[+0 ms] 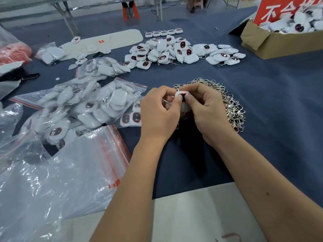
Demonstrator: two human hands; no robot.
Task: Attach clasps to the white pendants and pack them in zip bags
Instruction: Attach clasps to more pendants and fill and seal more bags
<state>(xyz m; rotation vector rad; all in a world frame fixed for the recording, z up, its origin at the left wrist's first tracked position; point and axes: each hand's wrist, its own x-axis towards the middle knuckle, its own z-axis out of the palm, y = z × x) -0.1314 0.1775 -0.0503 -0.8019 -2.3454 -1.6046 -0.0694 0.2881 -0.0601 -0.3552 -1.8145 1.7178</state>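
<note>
The white pendant (181,95) sits pinched between both hands just above the counter (271,102), right in front of the clasp pile (227,102). Left hand (159,110) and right hand (206,109) both have a fingertip grip on it. Best bet, I'd say: keep the left steady and work the clasp on with the right, then drop it into a zip bag (73,165).
</note>
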